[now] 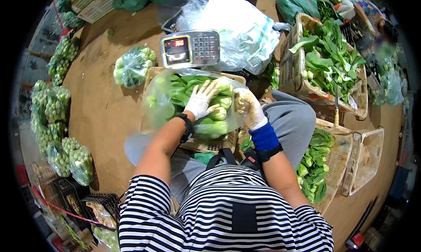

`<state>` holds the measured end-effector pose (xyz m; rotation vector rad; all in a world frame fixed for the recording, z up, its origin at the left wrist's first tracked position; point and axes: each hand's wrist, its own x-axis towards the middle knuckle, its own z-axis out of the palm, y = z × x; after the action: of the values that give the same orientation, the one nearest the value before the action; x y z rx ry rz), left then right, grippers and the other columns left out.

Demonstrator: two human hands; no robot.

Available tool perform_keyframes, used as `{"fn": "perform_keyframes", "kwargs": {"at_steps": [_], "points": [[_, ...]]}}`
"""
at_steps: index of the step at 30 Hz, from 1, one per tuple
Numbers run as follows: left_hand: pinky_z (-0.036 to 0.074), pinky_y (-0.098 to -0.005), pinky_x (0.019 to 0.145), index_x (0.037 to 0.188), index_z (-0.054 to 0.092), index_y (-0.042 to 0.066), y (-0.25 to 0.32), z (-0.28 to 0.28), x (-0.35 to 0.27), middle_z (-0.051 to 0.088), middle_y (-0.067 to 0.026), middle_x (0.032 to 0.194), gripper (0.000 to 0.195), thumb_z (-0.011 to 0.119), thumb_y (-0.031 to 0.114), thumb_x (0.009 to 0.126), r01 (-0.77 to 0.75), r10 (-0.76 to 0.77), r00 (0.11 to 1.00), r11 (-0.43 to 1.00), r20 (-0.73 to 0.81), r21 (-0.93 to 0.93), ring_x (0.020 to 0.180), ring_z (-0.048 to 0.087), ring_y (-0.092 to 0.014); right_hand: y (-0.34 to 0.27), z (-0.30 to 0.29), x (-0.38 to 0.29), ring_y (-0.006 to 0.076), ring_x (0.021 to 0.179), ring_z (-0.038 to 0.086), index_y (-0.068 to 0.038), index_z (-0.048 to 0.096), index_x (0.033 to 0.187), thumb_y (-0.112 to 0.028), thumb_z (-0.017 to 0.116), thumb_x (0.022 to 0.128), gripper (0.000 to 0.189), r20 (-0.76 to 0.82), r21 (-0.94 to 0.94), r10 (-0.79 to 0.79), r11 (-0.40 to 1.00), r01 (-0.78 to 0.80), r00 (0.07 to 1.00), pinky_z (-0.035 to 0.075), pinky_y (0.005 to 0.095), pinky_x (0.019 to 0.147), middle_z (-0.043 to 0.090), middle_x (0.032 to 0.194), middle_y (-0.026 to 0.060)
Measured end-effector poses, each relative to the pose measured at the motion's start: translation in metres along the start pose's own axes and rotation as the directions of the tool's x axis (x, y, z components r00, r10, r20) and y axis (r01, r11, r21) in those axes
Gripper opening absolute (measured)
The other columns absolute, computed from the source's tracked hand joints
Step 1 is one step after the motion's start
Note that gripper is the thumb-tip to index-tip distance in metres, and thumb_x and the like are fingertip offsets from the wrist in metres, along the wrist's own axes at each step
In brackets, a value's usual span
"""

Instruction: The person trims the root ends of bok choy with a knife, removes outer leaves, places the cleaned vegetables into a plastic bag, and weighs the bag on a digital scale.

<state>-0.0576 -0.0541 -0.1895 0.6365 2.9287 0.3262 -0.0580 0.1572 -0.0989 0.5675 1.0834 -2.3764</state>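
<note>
A clear plastic bag full of green bok choy lies before me on a beige plastic crate. My left hand, in a whitish glove, rests on top of the bok choy inside the bag's mouth with its fingers apart. At the bag's right edge, my gloved right hand has its fingers curled, pinching the plastic. Just beyond the crate stands a scale display with a keypad, its red digits lit.
Behind the display lies a pile of clear plastic bags. A filled bag sits to the left; several more line the far left. On the right are a crate of loose leaves, a knife, bok choy and another crate. A person is at upper right.
</note>
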Motion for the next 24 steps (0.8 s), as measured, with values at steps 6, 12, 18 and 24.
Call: {"fn": "perform_keyframes", "kwargs": {"at_steps": [6,12,18,24], "points": [[0.017,-0.0488,0.109,0.141,0.022,0.006,-0.003,-0.001,0.032,0.028,-0.0135,0.145,0.080,0.058,0.044,0.081,0.315,-0.248,0.922,0.926,0.297,-0.206,0.135,0.022,-0.029,0.047,-0.016,0.032,0.0154,0.076,0.052,-0.008,0.056,0.105,-0.018,0.054,0.087,0.021,0.627,-0.424,-0.274,0.665,0.615,0.729,0.042,0.0259,0.068,0.056,0.087,0.0049],[0.017,-0.0526,0.107,0.145,0.014,0.010,-0.043,0.043,0.045,0.017,-0.0096,0.150,0.089,0.058,0.051,0.078,0.152,-0.188,0.965,0.969,0.183,0.196,0.137,0.016,-0.031,0.000,-0.005,-0.004,0.0329,0.102,0.056,-0.004,0.047,0.124,-0.035,0.062,0.081,0.055,0.250,-0.829,-0.108,0.490,0.271,0.962,0.041,0.0364,0.091,0.059,0.107,0.0189],[0.024,-0.0465,0.107,0.140,0.028,0.007,-0.006,0.002,0.008,0.026,-0.0152,0.145,0.080,0.068,0.029,0.075,0.113,-0.148,0.969,0.977,-0.196,-0.180,0.131,0.028,-0.037,-0.092,-0.058,-0.132,0.0246,0.098,0.059,-0.001,0.055,0.116,-0.023,0.063,0.082,0.040,0.381,-0.678,-0.448,0.460,0.574,0.809,0.044,0.0326,0.089,0.061,0.107,0.0155],[0.045,-0.0297,0.081,0.102,0.059,-0.002,0.019,-0.054,-0.029,0.061,-0.0104,0.100,0.020,0.052,0.012,0.090,0.033,-0.350,0.904,0.628,-0.245,-0.777,0.090,0.056,-0.017,-0.122,-0.282,-0.211,0.0156,0.092,0.060,-0.006,0.062,0.106,-0.023,0.059,0.087,0.026,-0.257,-0.827,-0.705,0.515,0.227,0.661,0.046,0.0286,0.084,0.065,0.101,0.0074]]}}
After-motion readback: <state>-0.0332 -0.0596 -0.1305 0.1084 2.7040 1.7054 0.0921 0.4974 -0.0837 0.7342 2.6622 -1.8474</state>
